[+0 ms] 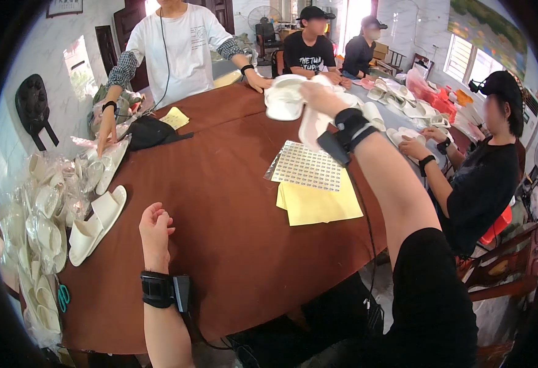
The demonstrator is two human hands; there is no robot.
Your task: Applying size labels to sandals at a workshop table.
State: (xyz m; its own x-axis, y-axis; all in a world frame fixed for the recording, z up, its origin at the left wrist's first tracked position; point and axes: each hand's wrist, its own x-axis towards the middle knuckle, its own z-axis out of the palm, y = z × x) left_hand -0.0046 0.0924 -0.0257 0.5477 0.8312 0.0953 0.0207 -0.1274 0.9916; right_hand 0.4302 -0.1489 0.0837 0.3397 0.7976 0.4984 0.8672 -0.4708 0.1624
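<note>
My right hand (pixel 323 100) reaches to the far side of the table, its fingers closed on a pale slipper (pixel 312 130) that hangs down below the hand, slightly blurred. Just left of it lies a group of white slippers (pixel 284 105), which a person opposite touches with one hand. My left hand (pixel 156 228) hovers over the brown tabletop with loosely curled fingers apart and nothing in them. Nearest to it is a pair of cream slippers (pixel 97 224) on the left. Sticker sheets (pixel 310 167) rest on yellow paper (pixel 324 205) to the right.
Slippers in clear plastic bags (pixel 48 214) pile up along the left edge, with green-handled scissors (pixel 64 297) close by. A black cloth (pixel 152 132) and yellow paper (pixel 175 118) lie at the far left. Coworkers sit around a grey table (pixel 367 92) heaped with slippers. A cable runs down the right side.
</note>
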